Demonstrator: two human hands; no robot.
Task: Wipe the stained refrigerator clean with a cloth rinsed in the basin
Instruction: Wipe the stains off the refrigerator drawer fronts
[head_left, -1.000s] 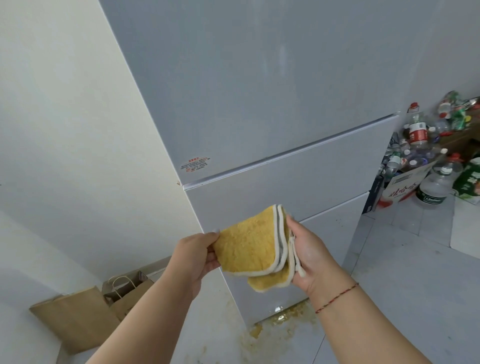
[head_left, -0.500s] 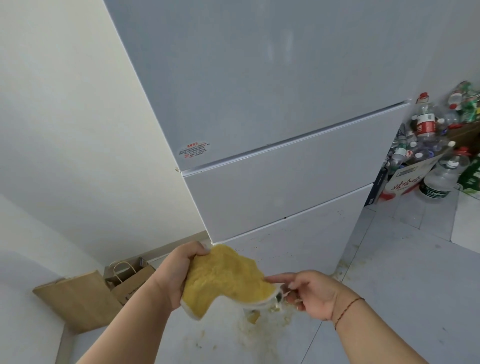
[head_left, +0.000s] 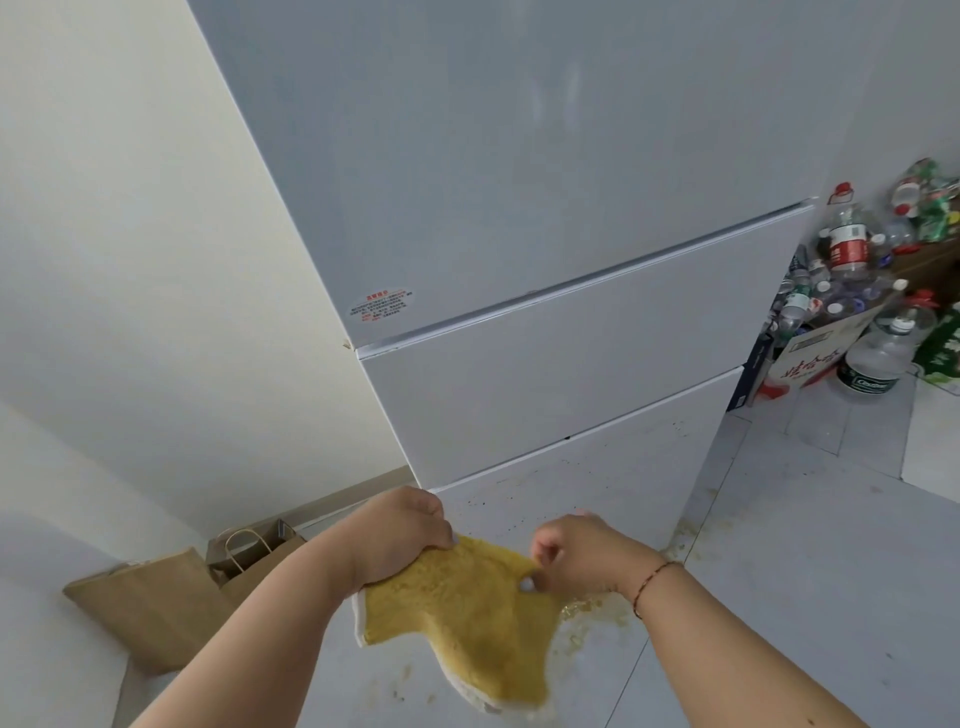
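Observation:
A tall white refrigerator (head_left: 545, 322) fills the middle of the view, with dark specks and yellowish splatter on its lowest door (head_left: 587, 488). In front of that door a yellow cloth (head_left: 467, 618) with a white edge is spread out between my hands. My left hand (head_left: 405, 530) grips its upper left corner. My right hand (head_left: 576, 556) pinches its upper right corner. The lower part of the cloth hangs loose. No basin is in view.
Yellow-brown spill (head_left: 587, 618) lies on the grey floor at the refrigerator's foot. Brown paper bags (head_left: 171, 608) lean by the left wall. A heap of plastic bottles (head_left: 852, 270) and a carton (head_left: 810, 358) stand to the right of the refrigerator.
The folded cloth has been opened out and lowered from the middle door to the lowest door. Both hands moved down and apart, each taking a corner.

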